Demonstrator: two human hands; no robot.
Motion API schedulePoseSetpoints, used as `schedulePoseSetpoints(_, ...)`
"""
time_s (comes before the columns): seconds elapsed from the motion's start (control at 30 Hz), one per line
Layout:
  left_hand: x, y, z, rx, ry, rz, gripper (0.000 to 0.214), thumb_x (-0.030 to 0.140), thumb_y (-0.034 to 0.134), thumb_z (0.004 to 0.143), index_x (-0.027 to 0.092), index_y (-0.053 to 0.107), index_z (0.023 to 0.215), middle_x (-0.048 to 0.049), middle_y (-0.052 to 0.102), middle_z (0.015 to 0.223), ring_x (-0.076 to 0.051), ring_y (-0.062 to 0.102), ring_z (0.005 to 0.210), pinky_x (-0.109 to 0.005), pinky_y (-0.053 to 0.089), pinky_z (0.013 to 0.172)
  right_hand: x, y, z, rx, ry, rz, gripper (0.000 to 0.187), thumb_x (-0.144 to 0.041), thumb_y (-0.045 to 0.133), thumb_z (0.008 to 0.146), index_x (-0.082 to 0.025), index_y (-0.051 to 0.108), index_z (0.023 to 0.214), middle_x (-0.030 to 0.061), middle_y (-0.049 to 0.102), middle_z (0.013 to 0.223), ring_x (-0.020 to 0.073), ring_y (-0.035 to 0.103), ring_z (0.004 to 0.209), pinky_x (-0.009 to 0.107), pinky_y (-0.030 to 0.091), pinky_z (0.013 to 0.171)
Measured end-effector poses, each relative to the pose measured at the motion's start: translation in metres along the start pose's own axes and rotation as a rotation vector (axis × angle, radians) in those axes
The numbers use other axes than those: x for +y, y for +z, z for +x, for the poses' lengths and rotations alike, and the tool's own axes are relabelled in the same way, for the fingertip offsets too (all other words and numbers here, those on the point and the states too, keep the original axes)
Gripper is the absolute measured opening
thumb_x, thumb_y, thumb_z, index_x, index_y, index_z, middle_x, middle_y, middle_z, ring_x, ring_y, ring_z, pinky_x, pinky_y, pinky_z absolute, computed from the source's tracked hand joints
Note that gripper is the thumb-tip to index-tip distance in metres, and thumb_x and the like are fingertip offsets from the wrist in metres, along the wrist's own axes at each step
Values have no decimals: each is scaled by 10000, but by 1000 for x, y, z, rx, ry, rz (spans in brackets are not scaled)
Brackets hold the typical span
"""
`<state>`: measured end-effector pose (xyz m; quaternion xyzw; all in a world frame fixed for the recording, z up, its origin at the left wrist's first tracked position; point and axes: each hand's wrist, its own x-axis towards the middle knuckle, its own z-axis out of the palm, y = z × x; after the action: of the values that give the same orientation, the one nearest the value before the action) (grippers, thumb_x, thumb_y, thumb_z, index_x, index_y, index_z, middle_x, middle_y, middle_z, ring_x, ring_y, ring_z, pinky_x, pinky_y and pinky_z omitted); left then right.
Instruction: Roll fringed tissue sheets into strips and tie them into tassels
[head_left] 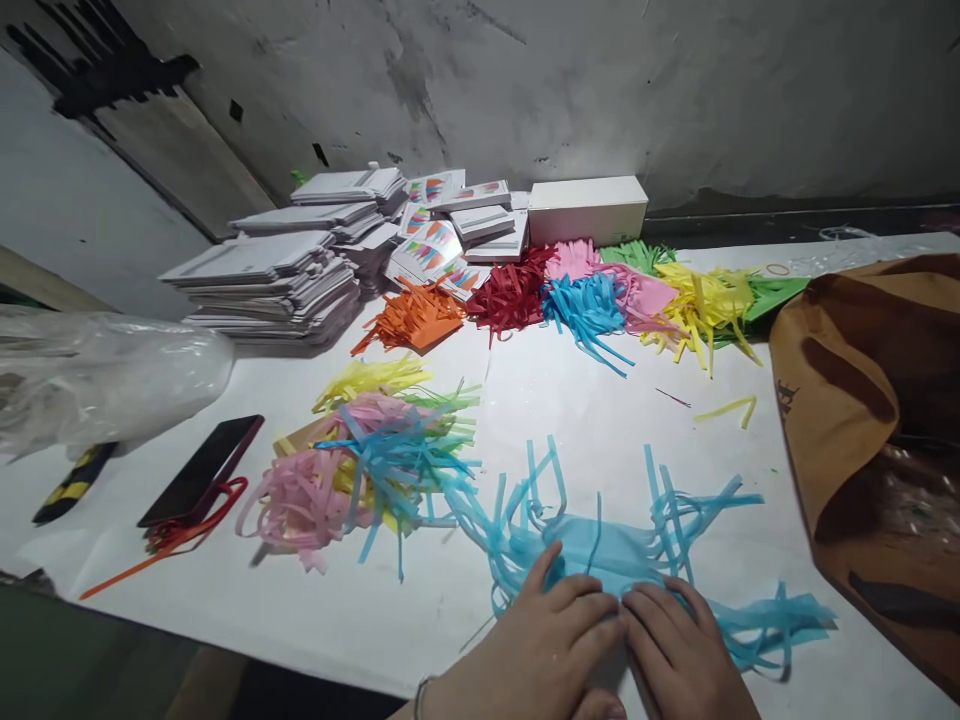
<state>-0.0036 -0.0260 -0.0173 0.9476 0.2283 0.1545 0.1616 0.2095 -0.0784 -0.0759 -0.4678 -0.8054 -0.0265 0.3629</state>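
Both my hands rest at the near edge of a white table [570,410], pressed on a sheet of light blue fringed paper [600,545]. My left hand [544,640] lies flat with fingers stretched forward over the sheet's near edge. My right hand [686,645] lies beside it, fingers flat and together on the same sheet. Thin blue strips fan out from the sheet on both sides. A mixed heap of pink, blue, yellow and green fringed paper [367,460] lies just left of my hands.
Piles of orange [416,315], red [514,290], blue, pink, yellow [701,300] and green fringed paper line the back. Stacks of white booklets [274,280] and a white box [589,208] stand behind. A dark phone [202,468] and plastic wrap [112,370] lie left; a brown bag [862,400] sits right.
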Motion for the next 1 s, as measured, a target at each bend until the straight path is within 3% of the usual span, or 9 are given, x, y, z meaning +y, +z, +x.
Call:
schedulePoseSetpoints(0.1, -19, 6, 5, -44, -163, 168, 613, 614, 558, 935, 190, 546, 1379, -123, 656, 1354, -321, 538, 1303, -645, 101, 1225, 0, 1, -5, 0, 9, 10, 317, -108, 383, 1024, -140, 695, 1067, 110, 753, 1010, 244, 665, 1039, 471, 351, 1058)
schedulePoseSetpoints(0.2, -48, -12, -9, 162, -496, 441, 454, 501, 492, 999, 158, 633, 1260, -208, 658, 1315, -436, 554, 1264, -793, 153, 1098, -4, 1, -6, -4, 64, 31, 273, -93, 441, 1005, -155, 697, 1077, 96, 753, 1023, 244, 674, 1040, 468, 349, 1048)
schedulePoseSetpoints(0.27, -54, -28, -19, 275, -600, 516, 458, 452, 453, 1021, 111, 597, 1292, -264, 603, 1360, -471, 507, 1300, -796, 178, 1066, -7, 1, -4, 7, 95, 47, 234, -128, 471, 1013, -163, 698, 1058, 86, 754, 1007, 241, 683, 1011, 465, 354, 1040)
schedulePoseSetpoints(0.37, -36, -34, -21, 205, -375, 342, 615, 548, 541, 966, 142, 471, 1423, -215, 537, 1451, -408, 429, 1380, -676, 173, 1148, -7, -2, 1, -3, 88, 46, 200, -181, 496, 1025, -163, 694, 1047, 77, 750, 971, 243, 683, 972, 475, 355, 1031)
schedulePoseSetpoints(0.47, -11, -14, -15, 118, -196, 92, 297, 355, 555, 993, 231, 578, 1263, -67, 703, 1206, -273, 597, 1154, -545, 220, 1156, -2, -8, 7, -83, 34, 23, 195, -146, 492, 1019, -147, 669, 1101, 72, 737, 969, 238, 666, 965, 476, 342, 1032)
schedulePoseSetpoints(0.6, -11, 8, -8, 130, -313, -94, 250, 83, 419, 960, 217, 618, 1031, -22, 720, 928, -207, 625, 871, -409, 413, 884, 5, -15, 15, -142, 76, 75, 190, -151, 457, 1028, -181, 630, 1101, 43, 707, 959, 222, 621, 956, 417, 351, 977)
schedulePoseSetpoints(0.73, -27, -9, 10, -93, -567, 34, 277, 170, 390, 1026, 202, 639, 910, -33, 715, 822, -227, 639, 777, -383, 423, 765, 7, -11, 33, -199, 287, -2, 281, -217, 374, 1063, -219, 591, 885, 12, 632, 774, 227, 576, 794, 408, 346, 827)
schedulePoseSetpoints(0.83, -34, -22, 30, -255, -670, 189, 341, 226, 404, 1042, 193, 635, 794, -38, 716, 736, -232, 656, 687, -381, 409, 726, 12, -3, 51, -276, 296, -193, 357, -248, 355, 1065, -224, 538, 759, 0, 571, 651, 226, 547, 663, 382, 310, 719)
schedulePoseSetpoints(1.0, -39, -20, 46, -259, -693, 257, 288, 234, 454, 1017, 168, 652, 819, -71, 722, 702, -261, 687, 674, -392, 404, 728, 20, -4, 69, -255, 319, -341, 341, -237, 359, 1047, -202, 570, 782, 21, 539, 583, 253, 526, 592, 400, 308, 670)
